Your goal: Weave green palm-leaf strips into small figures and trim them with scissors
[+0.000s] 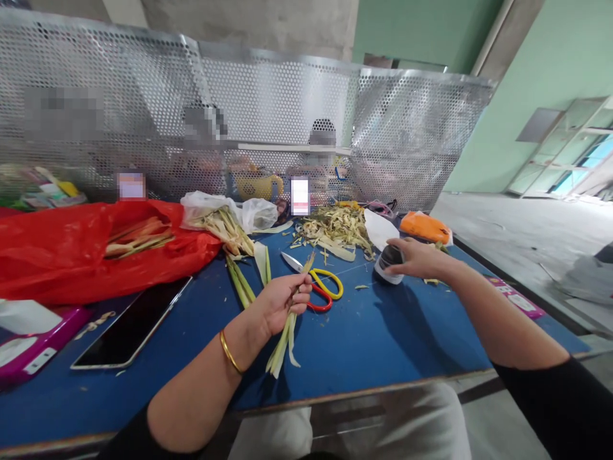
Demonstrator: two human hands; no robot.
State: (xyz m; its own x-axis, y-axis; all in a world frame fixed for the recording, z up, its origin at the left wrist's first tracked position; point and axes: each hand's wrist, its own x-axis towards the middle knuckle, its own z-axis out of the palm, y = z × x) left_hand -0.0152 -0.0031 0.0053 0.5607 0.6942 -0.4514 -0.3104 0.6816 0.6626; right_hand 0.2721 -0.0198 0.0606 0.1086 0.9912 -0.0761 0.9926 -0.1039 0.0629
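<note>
Centre frame, my left fingers [301, 298] pinch pale husk strips [283, 345] mid-length, ends free; right of centre, my right fingers [406, 246] clasp a dark jar [389, 258], seemingly to steady it.

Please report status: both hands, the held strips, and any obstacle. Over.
Left hand gripping pale plant strips. Right hand around dark jar. Possibly in the way: scissors, lying close beside left hand.

Dark jar [391, 257] partly out of sight behind the right hand [417, 257]
</note>
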